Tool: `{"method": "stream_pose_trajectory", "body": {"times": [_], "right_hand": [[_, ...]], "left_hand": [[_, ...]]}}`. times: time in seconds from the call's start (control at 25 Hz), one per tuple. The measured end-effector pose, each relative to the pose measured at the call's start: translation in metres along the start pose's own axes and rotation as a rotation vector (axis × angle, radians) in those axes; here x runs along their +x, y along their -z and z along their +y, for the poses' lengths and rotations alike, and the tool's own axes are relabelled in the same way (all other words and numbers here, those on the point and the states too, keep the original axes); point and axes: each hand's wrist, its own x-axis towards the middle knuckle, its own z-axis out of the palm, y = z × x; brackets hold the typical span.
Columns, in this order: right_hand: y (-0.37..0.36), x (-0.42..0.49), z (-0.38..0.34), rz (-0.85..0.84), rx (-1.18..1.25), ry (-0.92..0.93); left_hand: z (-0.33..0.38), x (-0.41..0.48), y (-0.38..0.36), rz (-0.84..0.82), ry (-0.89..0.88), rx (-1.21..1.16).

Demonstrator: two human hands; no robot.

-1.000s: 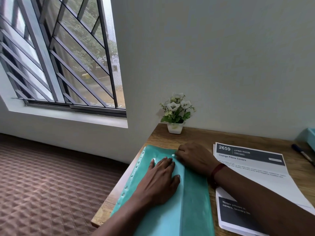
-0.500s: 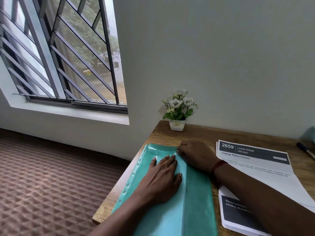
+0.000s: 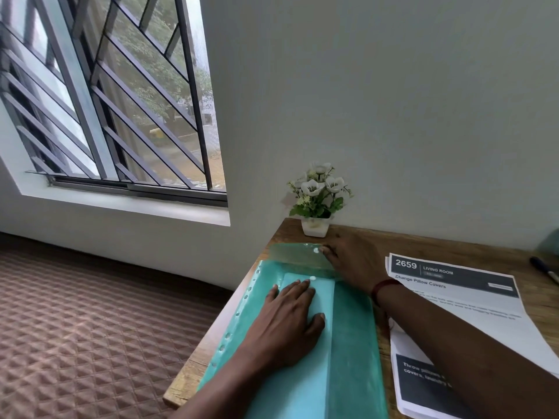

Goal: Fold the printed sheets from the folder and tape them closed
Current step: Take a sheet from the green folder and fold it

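Note:
A teal plastic folder (image 3: 352,343) lies lengthwise on the left part of the wooden desk (image 3: 423,243). My left hand (image 3: 289,322) rests flat on it, fingers spread, pressing it down. My right hand (image 3: 352,261) holds the folder's top flap (image 3: 298,254) by its edge, and the flap is lifted open away from the snap button (image 3: 312,278). A pale sheet shows through the folder under my left hand. To the right lies a stack of printed sheets (image 3: 472,300) headed "2659 LIVING ROOM"; my right forearm crosses over them.
A small white pot of white flowers (image 3: 316,204) stands at the desk's back left corner against the wall. A dark pen (image 3: 544,269) lies at the far right. The desk's left edge drops to a patterned floor (image 3: 90,322); a barred window is at the upper left.
The folder's flap was shut under my right hand; now it is unsnapped and lifted back towards the flower pot. My left hand has stayed flat on the folder.

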Motion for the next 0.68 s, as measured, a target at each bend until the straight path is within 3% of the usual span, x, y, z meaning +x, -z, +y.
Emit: {"method": "stream_pose_trajectory", "body": {"times": [0.2, 0.4, 0.56, 0.68], "right_hand": [[-0.010, -0.001, -0.008, 0.023, -0.241, 0.021], [-0.011, 0.004, -0.013, -0.209, 0.031, -0.064], [-0.003, 0.012, -0.014, -0.423, 0.158, -0.141], [0.004, 0.018, -0.012, -0.522, 0.258, -0.176]], "left_hand": [[0.001, -0.001, 0.003, 0.091, 0.172, -0.068], [-0.001, 0.003, 0.009, 0.127, 0.555, 0.023], [-0.002, 0.010, 0.016, 0.146, 0.606, 0.096], [-0.010, 0.017, 0.023, 0.183, 0.671, -0.053]]}}
